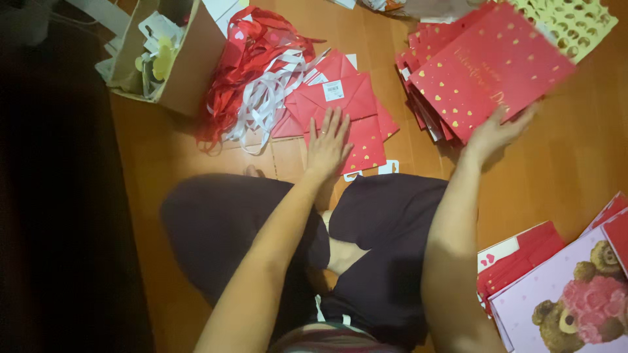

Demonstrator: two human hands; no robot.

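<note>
Wooden floor (575, 163), warm orange-brown, seen from above; the person sits cross-legged on it in dark trousers, and the left side of the view is in deep shadow.

Left hand (327, 147): fingers spread wide, palm flat on a folded red paper bag (343, 108) with small gold hearts, which lies on the floor just ahead of the knees. More flattened red bags lie under and beside it.

Right hand (494, 131): raised, fingers curled around the lower edge of a red gift bag (490, 65) with gold hearts, held tilted over a stack of like bags (418, 98) near the far right part of the floor (the held bag is blurred at its outer corner).

Far left of the flat bag: a tangle of red and white ribbons (258, 78), touching the bag pile. Beyond that, a brown cardboard box (180, 59) with paper scraps inside.

Near right corner: a pink bag printed with a teddy bear and roses (569, 301), overlapping more red bags (523, 255).

Far right corner: a pale yellow sheet with cut-out holes (575, 23).
</note>
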